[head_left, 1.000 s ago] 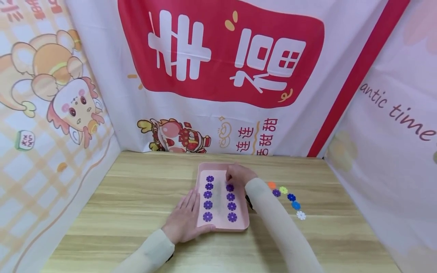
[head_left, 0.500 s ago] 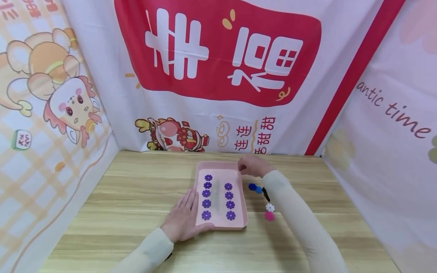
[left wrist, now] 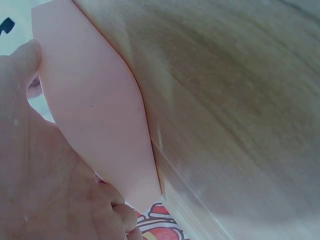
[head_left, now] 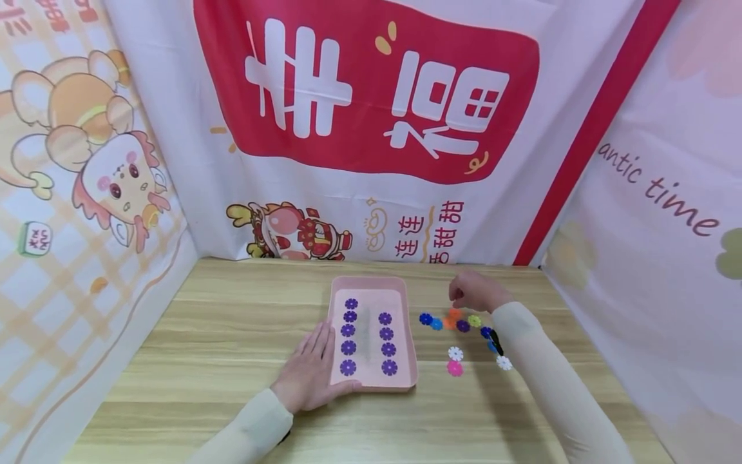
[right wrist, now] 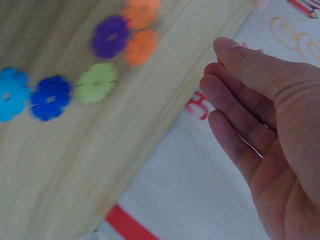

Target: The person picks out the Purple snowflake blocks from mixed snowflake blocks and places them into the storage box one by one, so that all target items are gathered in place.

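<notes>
My left hand (head_left: 310, 380) rests with extended fingers along the left side and near corner of a pink tray (head_left: 413, 380). In the left wrist view, the hand (left wrist: 55, 180) lies against the tray's outer wall (left wrist: 100, 100). The tray holds two columns of purple flower discs (head_left: 348, 367), the left one longer. My right hand (head_left: 478, 292) hovers above orange discs (head_left: 449, 323) on the table. The right wrist view shows that hand (right wrist: 270, 115) with loosely bent fingers, thumb near the index finger, and nothing visible between them. A loose purple disc (right wrist: 110, 37) touches an orange one.
Beside the tray lie dark blue (head_left: 426, 319), light blue (head_left: 437, 324) and green discs (head_left: 475, 321). Closer to me are a white disc (head_left: 455, 353) and a pink disc (head_left: 455, 368). Printed cloth (head_left: 371, 212) hangs behind the wooden table (head_left: 232, 335).
My right hand has moved right from the tray's far right corner, over its rim, to above the loose discs. The left hand stays at the tray. The discs in the tray look unchanged.
</notes>
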A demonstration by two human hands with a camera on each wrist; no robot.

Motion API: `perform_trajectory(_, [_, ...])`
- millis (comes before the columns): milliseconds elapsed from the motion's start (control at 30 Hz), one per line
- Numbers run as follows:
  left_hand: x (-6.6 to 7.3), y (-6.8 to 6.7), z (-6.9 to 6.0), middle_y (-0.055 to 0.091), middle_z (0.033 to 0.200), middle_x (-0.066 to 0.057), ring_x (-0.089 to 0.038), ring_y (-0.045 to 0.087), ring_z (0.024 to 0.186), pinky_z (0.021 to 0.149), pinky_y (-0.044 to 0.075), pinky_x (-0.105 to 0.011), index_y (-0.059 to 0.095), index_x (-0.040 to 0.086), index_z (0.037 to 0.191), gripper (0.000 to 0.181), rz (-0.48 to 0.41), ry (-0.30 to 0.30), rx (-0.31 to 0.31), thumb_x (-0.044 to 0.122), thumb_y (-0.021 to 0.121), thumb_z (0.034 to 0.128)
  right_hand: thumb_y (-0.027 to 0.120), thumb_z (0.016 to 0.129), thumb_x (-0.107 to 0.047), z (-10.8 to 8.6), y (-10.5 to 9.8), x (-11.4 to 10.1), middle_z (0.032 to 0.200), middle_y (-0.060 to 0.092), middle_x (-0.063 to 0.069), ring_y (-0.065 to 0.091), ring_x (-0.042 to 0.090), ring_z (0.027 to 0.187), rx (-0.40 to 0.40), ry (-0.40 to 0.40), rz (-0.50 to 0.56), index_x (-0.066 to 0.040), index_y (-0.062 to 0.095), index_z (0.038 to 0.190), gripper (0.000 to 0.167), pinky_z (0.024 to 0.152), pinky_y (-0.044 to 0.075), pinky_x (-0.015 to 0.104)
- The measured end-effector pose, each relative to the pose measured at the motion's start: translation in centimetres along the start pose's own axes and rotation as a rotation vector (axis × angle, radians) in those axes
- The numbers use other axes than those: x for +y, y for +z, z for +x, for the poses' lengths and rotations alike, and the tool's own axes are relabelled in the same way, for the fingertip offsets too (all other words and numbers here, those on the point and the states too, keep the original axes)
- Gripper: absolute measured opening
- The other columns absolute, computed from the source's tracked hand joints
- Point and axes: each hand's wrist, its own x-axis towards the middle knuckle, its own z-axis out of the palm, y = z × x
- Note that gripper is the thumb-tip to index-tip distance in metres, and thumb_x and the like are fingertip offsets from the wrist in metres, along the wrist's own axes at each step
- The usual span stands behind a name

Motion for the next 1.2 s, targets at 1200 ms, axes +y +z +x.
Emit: perform_trajectory(1200, [-0.2, 0.1, 0.0, 0.012, 0.174, -0.024, -0.042, 0.017, 0.163, 0.134, 0.021, -0.054, 0.02, -0.002, 0.164, 0.121, 0.007, -0.004, 0.0, 0.088, 0.046, 0.088, 0.084, 0.087, -0.014, 0.0, 5.5, 3.4, 0.085, 0.072, -0.004, 0.06, 0.014, 0.078, -0.028, 0.109, 0.091, -0.016, 0.077, 0.088, 0.007, 0.082, 0.06, 0.035])
